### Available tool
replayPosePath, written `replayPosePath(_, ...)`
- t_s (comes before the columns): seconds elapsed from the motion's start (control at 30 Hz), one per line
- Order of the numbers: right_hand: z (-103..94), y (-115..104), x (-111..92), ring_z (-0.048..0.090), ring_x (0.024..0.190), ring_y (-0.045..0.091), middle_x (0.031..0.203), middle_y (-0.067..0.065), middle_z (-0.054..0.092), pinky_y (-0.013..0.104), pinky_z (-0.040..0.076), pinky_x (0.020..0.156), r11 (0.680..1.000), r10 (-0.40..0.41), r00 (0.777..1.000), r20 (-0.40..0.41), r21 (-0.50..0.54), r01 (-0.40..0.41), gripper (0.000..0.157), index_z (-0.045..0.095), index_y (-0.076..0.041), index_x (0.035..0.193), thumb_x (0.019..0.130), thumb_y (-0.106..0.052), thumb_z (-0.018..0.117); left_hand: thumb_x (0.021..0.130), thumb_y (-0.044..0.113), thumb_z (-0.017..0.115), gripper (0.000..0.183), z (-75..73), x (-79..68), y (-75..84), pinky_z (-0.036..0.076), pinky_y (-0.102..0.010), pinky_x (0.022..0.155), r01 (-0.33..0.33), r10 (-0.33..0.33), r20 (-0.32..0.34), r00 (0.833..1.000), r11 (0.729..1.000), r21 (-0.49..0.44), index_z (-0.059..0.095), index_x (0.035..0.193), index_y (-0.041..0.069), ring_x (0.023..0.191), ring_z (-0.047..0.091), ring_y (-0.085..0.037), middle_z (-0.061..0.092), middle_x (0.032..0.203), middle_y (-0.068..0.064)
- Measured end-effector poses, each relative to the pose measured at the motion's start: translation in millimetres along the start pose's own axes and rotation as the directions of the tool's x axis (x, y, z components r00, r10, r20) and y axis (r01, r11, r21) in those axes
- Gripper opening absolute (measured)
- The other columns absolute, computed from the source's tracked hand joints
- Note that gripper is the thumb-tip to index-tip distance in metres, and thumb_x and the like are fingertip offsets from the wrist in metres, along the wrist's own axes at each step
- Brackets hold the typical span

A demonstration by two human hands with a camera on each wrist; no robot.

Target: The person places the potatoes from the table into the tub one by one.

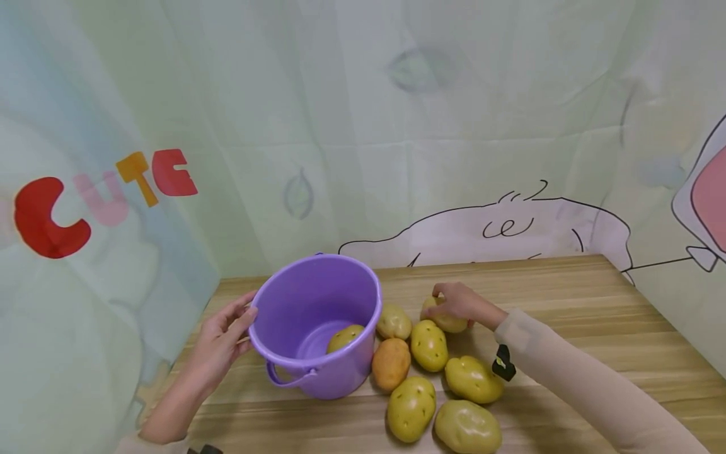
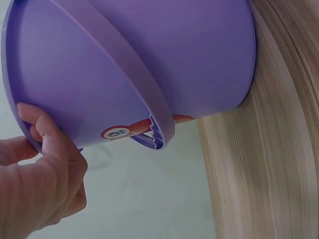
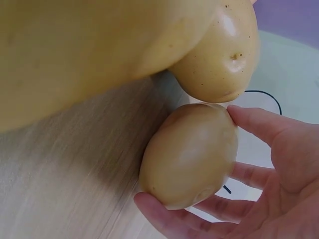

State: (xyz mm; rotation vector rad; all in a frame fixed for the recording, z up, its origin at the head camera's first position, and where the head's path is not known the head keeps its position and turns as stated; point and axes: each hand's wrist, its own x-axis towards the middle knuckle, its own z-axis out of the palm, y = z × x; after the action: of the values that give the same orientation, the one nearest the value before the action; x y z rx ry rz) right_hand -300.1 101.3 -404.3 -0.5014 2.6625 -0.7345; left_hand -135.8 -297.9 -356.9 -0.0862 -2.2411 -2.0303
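A purple bucket stands on the wooden table, its mouth facing me, with a potato visible inside. My left hand pinches the bucket's left rim between thumb and fingers; the left wrist view shows this hand at the rim, above the looped handle. Behind the other potatoes, my right hand grips a pale yellow potato. From the right wrist, that potato appears between the thumb and fingers, close against the table and touching or nearly touching a neighbouring potato.
Several loose potatoes, including a yellow one and a browner one, lie right of the bucket. The wooden table meets a printed curtain at its back edge and sides. Dark straps sit at both wrists.
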Motion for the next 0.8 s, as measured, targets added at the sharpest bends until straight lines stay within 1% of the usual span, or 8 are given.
replayPosePath(0.23, -4.1, 1, 0, 0.061, 0.093, 0.033, 0.130, 0.030, 0.053, 0.038, 0.057, 0.042, 0.999, -0.036, 0.999, -0.030, -0.008, 0.036, 0.052, 0.058, 0.000, 0.128, 0.091, -0.033, 0.074, 0.107, 0.019, 0.049, 0.055, 0.2, -0.3, 0.7, 0.059, -0.020, 0.072, 0.006, -0.006, 0.003, 1.000, 1.000, 0.003, 0.031, 0.150, -0.010, 0.088, 0.059, -0.009, 0.046, 0.107, -0.013)
replayPosePath(0.37, -8.8, 1, 1, 0.062, 0.085, 0.030, 0.131, 0.030, 0.052, 0.037, 0.056, 0.042, 0.999, -0.045, 0.998, -0.033, 0.007, 0.046, 0.054, 0.057, 0.001, 0.129, 0.092, -0.034, 0.074, 0.107, 0.017, 0.048, 0.055, 0.4, -0.6, 0.5, 0.059, -0.021, 0.072, 0.002, -0.002, 0.010, 1.000, 1.000, -0.013, 0.029, 0.150, -0.011, 0.090, 0.062, -0.010, 0.046, 0.107, -0.014)
replayPosePath(0.57, -16.5, 2, 1, 0.059, 0.074, 0.024, 0.128, 0.026, 0.054, 0.036, 0.056, 0.044, 0.999, -0.033, 0.999, -0.024, 0.031, 0.034, 0.054, 0.057, -0.003, 0.129, 0.091, -0.037, 0.074, 0.108, 0.016, 0.048, 0.055, 0.3, -0.7, -0.1, 0.059, -0.021, 0.071, -0.007, 0.007, 0.018, 1.000, 1.000, -0.022, 0.028, 0.150, -0.012, 0.090, 0.063, -0.011, 0.047, 0.106, -0.013)
replayPosePath(0.67, -19.8, 1, 1, 0.060, 0.077, 0.025, 0.128, 0.026, 0.055, 0.037, 0.057, 0.045, 0.999, -0.031, 0.999, -0.020, 0.038, 0.032, 0.054, 0.057, -0.003, 0.130, 0.091, -0.036, 0.074, 0.107, 0.017, 0.048, 0.055, 0.2, -0.6, -0.3, 0.059, -0.021, 0.071, -0.008, 0.008, 0.017, 1.000, 1.000, -0.023, 0.028, 0.150, -0.012, 0.090, 0.063, -0.011, 0.047, 0.106, -0.014)
replayPosePath(0.8, -24.3, 0, 0, 0.059, 0.085, 0.027, 0.129, 0.025, 0.054, 0.037, 0.057, 0.046, 0.998, -0.031, 0.999, -0.016, 0.050, 0.032, 0.056, 0.056, -0.002, 0.132, 0.091, -0.037, 0.073, 0.107, 0.017, 0.048, 0.055, 0.3, -0.5, -0.5, 0.059, -0.021, 0.071, -0.009, 0.009, 0.013, 1.000, 1.000, -0.025, 0.028, 0.150, -0.012, 0.090, 0.063, -0.012, 0.047, 0.107, -0.014)
